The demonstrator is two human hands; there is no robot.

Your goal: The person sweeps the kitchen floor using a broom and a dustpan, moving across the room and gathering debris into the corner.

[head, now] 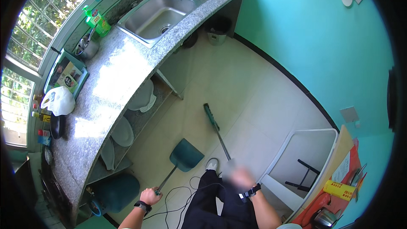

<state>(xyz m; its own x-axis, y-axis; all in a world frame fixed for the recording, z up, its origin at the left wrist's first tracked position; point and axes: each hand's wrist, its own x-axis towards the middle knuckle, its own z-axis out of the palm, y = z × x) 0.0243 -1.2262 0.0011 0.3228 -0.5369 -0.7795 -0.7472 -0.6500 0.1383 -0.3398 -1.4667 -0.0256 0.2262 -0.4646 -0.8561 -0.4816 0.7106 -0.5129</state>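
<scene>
My left hand (150,196) grips the handle of a dark green long-handled dustpan (187,156), whose pan rests on the tiled floor in front of the counter. A broom (211,114) with a green head and a metal pole slants across the floor to the right of the dustpan. Its pole runs back into my right hand (242,178), which is closed around it, though a blur hides the fingers. The broom head lies farther from me than the pan, and the two are apart.
A granite counter (86,102) with a double sink (159,16) curves along the left, plates (122,132) shelved beneath. A gas cylinder (117,192) stands low left. Cables (171,198) loop by my feet. A white-framed folding table (281,191) stands right; a bin (217,33) sits far off.
</scene>
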